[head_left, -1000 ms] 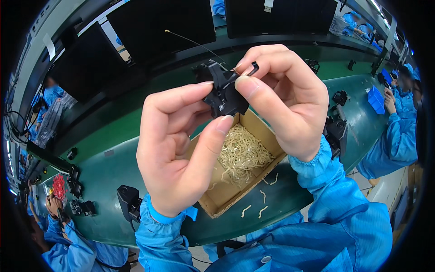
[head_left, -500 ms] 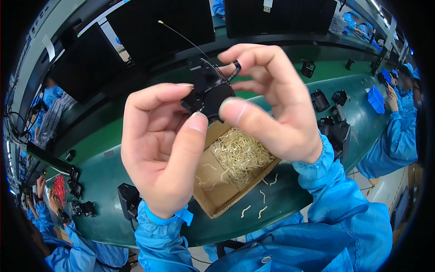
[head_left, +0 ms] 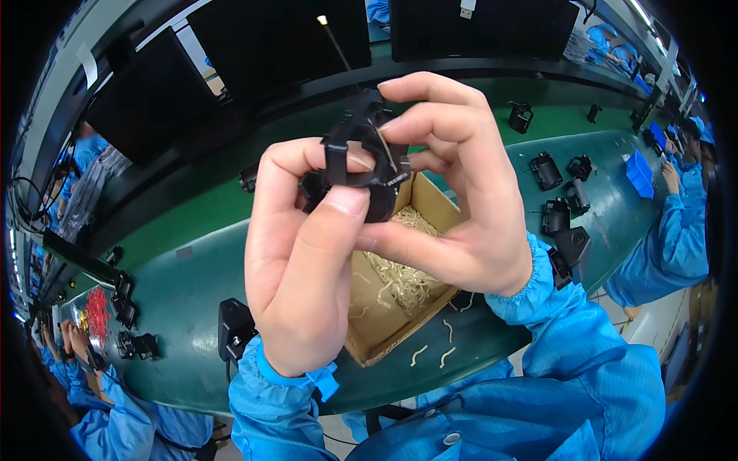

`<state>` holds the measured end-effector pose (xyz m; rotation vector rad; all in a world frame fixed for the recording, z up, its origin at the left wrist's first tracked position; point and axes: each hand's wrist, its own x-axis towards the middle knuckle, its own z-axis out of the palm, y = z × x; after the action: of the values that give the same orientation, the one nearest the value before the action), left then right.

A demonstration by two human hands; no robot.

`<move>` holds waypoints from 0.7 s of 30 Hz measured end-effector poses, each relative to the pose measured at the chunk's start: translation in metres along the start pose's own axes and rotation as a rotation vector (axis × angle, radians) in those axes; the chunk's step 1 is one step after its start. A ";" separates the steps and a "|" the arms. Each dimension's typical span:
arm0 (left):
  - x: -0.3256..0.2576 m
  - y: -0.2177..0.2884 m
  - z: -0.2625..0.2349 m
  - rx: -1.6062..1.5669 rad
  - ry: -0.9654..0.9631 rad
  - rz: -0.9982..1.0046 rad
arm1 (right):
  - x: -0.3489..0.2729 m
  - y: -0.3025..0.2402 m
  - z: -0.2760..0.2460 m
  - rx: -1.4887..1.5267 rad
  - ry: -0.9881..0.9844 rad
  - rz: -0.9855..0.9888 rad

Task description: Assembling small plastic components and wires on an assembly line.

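Observation:
Both of my hands hold a black plastic housing part [head_left: 355, 127] up above the bench. A thin black cable [head_left: 336, 46] with a light-coloured tip rises from it. My left hand [head_left: 296, 269] grips the lower left, its thumb on the front and a finger through a frame-like opening. My right hand [head_left: 480, 192] closes on the right side, fingers at the top and side, thumb underneath. Below the hands stands an open cardboard box [head_left: 373, 352] with a pile of short cream-coloured wavy strips [head_left: 403, 273]. The part's underside is partly hidden by my fingers.
Several black housings [head_left: 570, 244] stand on the green bench [head_left: 184, 315] at the right, near a blue tray [head_left: 639, 174]. Another black housing [head_left: 234, 330] is beside my left wrist. Loose strips [head_left: 447, 357] lie before the box. Red pieces [head_left: 97, 311] and co-workers are at the sides; dark screens [head_left: 280, 50] at the back.
The black housing part has been turned, so its frame-like opening now shows and the cable points up more steeply. My left hand has moved right, closer to my right hand.

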<state>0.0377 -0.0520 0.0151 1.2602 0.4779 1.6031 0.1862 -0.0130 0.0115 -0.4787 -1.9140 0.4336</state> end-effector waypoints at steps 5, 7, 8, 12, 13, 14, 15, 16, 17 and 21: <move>-0.001 0.003 0.005 0.088 -0.018 -0.076 | 0.000 -0.003 -0.002 -0.043 -0.002 -0.027; -0.001 0.004 0.005 0.100 -0.002 -0.089 | 0.001 -0.001 -0.003 -0.053 -0.019 0.010; 0.000 0.004 0.005 0.092 0.002 -0.081 | 0.002 0.000 -0.003 -0.052 -0.020 0.008; 0.007 0.011 -0.002 0.126 0.028 -0.074 | 0.004 0.002 -0.009 -0.025 0.015 0.074; 0.008 0.011 -0.006 0.150 0.019 -0.049 | 0.005 0.001 -0.009 -0.039 0.025 0.071; 0.007 0.009 -0.006 0.151 0.018 -0.049 | 0.005 0.001 -0.009 -0.045 0.027 0.048; 0.007 0.007 -0.005 0.177 0.035 -0.016 | 0.005 0.001 -0.008 -0.045 0.028 0.049; 0.007 0.006 -0.004 0.202 0.052 0.017 | 0.005 0.001 -0.008 -0.051 0.034 0.043; 0.007 0.006 -0.003 0.201 0.051 0.016 | 0.005 0.001 -0.008 -0.058 0.041 0.038; 0.009 0.006 -0.005 0.304 0.018 0.032 | 0.005 0.000 -0.012 -0.142 0.015 0.023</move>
<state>0.0303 -0.0458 0.0224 1.4852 0.7367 1.6115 0.1958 -0.0093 0.0199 -0.5957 -1.9342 0.3084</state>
